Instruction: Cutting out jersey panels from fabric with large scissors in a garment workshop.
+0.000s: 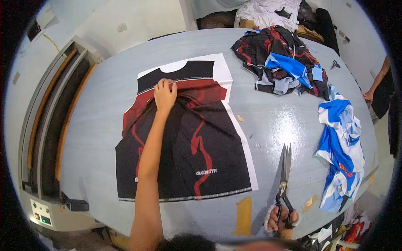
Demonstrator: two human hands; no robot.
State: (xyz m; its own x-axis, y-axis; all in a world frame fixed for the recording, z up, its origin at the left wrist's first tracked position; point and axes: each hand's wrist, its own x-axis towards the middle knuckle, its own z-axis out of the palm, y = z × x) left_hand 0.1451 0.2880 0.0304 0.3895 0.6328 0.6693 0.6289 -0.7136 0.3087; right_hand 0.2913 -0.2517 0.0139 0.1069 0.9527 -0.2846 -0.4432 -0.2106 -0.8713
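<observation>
A black and dark-red garment panel (222,142) with jagged red streaks lies on the grey table. White paper (221,62) or cloth shows past its top and right edges. Near the panel's upper middle, my left hand (164,97) is closed on the fabric, and creases fan out from the fingers. My right hand (274,219), low at the right, grips large black-handled scissors (286,165). Their blades point away from me, almost together, apart from the panel.
Black-red garments with blue pieces (272,58) are heaped at the far right, with blue-white garments (341,146) nearer. Small scissors (335,64) lie by the far-right edge. A roller machine (50,125) stands at left. Another person's hand (368,97) is beyond the right edge.
</observation>
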